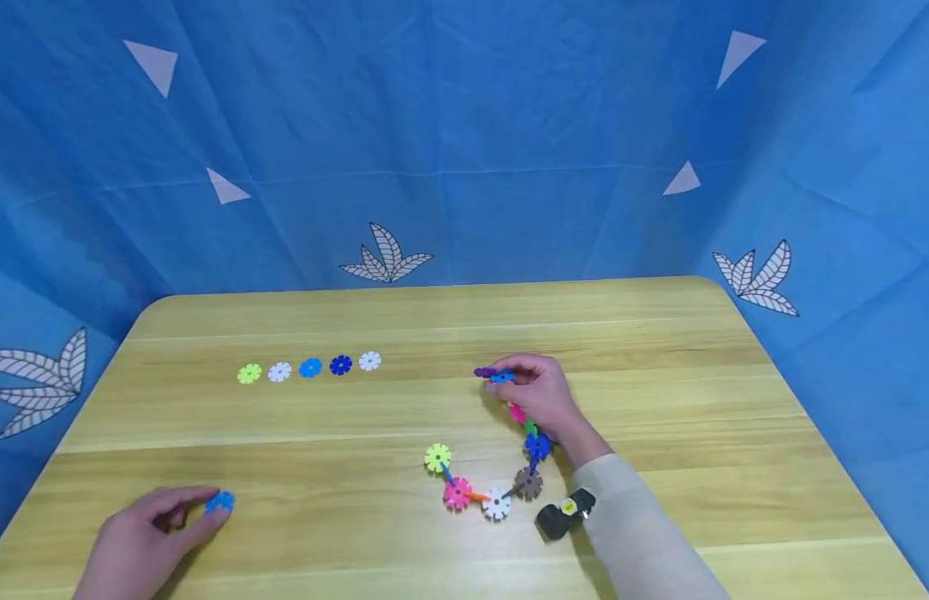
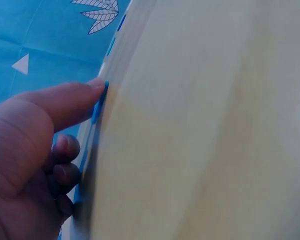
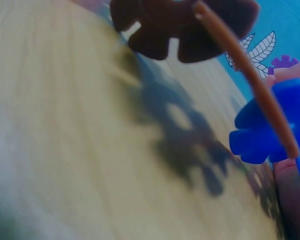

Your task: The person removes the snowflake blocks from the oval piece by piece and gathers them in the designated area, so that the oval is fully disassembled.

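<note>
The chain of linked discs [image 1: 526,487] stretches over the table [image 1: 322,517] as an open hook, its bend nearest you at a white disc [image 1: 497,511]. From there the short arm slants away to your left, through a pink disc [image 1: 452,497], and ends at a yellow-green disc [image 1: 434,452]. The long arm goes off to your right through dark blue [image 1: 537,440], then bends back left as it recedes, finishing at the purple disc [image 1: 482,372], which points left.

Your left hand [image 1: 145,529], well apart from the chain, pinches a loose light blue disc [image 1: 218,502] between thumb and index finger; the left wrist view shows that disc edge-on at the thumb tip. Whether it touches the table I cannot tell. Your right hand [image 1: 535,396] has thumb and fingers clamped on the blue disc [image 1: 503,377] next to the purple one, and it covers part of the chain's far stretch. The right wrist view shows some discs close up, with shadows on the table.

Just beside your light sleeve [image 1: 629,517], near the chain's bend, is a black device [image 1: 554,522] with a yellow mark. Farther off, left of your right hand, a row of five discs [image 1: 307,371] runs across: yellow-green, white, light blue, dark blue, white. Beyond the table's far edge hangs a blue curtain [image 1: 494,108] printed with leaves [image 1: 389,254] and pale triangles [image 1: 155,67].
</note>
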The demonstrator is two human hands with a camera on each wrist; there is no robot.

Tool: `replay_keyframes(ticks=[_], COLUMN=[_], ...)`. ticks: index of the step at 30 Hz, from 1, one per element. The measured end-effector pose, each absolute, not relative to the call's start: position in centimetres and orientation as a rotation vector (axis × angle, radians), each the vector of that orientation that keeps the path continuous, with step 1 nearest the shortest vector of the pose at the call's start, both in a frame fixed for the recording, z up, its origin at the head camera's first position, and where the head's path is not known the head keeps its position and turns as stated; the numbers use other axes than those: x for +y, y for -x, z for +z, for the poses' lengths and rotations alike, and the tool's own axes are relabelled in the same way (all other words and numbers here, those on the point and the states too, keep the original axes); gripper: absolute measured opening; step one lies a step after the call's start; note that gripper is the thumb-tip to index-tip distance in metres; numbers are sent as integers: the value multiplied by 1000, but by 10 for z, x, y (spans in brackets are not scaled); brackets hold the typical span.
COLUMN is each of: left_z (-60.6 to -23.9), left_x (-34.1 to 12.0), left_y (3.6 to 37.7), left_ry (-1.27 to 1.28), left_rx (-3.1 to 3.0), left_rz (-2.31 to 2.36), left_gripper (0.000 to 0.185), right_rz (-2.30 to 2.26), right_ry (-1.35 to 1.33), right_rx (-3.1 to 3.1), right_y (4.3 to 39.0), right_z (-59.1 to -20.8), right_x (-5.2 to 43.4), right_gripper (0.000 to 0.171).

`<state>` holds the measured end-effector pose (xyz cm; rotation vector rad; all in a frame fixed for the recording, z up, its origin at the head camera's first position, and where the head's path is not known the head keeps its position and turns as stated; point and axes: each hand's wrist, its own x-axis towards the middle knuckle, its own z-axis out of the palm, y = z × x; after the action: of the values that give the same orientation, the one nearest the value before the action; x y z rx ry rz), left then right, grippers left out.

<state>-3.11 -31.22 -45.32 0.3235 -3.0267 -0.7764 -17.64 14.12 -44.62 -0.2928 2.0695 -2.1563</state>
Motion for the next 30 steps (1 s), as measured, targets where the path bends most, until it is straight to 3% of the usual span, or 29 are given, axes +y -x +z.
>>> replay_keyframes(ticks=[12, 30], left_z=[-451, -443], left_x=[-300, -312], left_y=[86, 130], left_ry=[-51, -36], left_rx=[-2888, -2924], left_rz=[-757, -777], left_gripper=[35, 38], right_rz=[-2133, -2177], right_ry=[281, 267], right_rx=[2079, 2081], right_y=[180, 187], right_z=[-451, -470], right_x=[141, 144], right_gripper=[25, 23])
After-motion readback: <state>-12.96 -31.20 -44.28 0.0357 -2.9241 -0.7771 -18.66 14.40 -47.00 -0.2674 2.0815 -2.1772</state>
